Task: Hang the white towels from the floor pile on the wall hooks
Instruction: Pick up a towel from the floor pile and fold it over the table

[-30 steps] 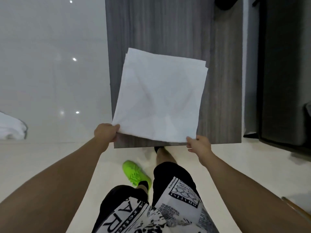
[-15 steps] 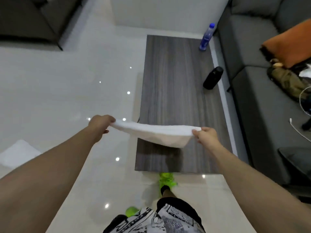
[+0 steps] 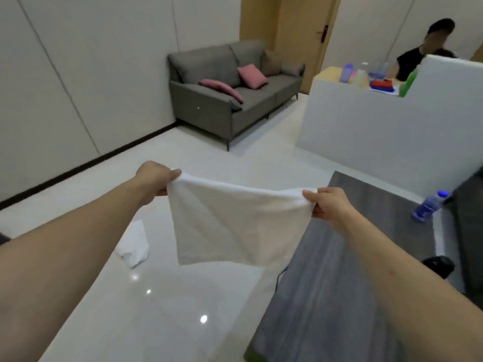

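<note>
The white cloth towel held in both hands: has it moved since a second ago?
Yes. The white cloth towel was spread over the grey wooden table; now it hangs mostly left of it, above the floor.

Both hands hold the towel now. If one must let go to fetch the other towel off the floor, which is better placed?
Probably the left hand. The crumpled towel on the floor lies below its forearm, left of the held towel. The right hand is over the grey table, farther away, and could keep pinching its corner.

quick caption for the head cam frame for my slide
Left hand and right hand hold a white towel stretched by its top corners; another towel lies on the floor.
</note>
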Tool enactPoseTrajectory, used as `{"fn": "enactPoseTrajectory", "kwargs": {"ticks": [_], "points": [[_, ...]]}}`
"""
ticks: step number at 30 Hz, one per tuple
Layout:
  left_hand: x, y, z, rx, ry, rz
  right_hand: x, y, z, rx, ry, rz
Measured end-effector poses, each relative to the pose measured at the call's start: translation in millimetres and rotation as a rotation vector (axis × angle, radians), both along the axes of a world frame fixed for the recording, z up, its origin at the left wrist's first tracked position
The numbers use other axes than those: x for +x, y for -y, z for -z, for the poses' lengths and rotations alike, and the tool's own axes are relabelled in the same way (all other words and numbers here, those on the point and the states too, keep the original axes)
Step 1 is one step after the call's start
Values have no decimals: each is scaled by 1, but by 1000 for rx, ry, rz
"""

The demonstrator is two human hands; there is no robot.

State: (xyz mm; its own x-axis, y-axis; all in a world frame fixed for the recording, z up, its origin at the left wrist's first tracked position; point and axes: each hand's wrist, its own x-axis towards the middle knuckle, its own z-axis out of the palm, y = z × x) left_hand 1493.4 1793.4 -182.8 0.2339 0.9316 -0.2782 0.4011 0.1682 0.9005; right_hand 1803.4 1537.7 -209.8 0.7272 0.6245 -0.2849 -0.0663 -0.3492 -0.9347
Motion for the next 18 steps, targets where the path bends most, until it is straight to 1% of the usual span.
{"fn": "enactPoseTrajectory", "kwargs": {"ticks": [3, 6, 10, 12, 14, 18], "points": [[-55, -14, -19, 54, 62, -206, -10, -69, -18, 25, 47, -125], [-110, -16, -37, 96, 121, -347, -33, -135, -34, 70, 71, -249], [-186, -4, -56, 163, 177, -517, -90, -205, -55, 191, 78, -411], [-228, 13, -62, 198, 181, -589, -127, -233, -64, 224, 81, -548], [-271, 33, -66, 221, 123, -642, -166, -255, -70, 228, 131, -707], [-357, 77, -71, 307, -144, -813, -261, -276, -86, 253, 382, -1032]]}}
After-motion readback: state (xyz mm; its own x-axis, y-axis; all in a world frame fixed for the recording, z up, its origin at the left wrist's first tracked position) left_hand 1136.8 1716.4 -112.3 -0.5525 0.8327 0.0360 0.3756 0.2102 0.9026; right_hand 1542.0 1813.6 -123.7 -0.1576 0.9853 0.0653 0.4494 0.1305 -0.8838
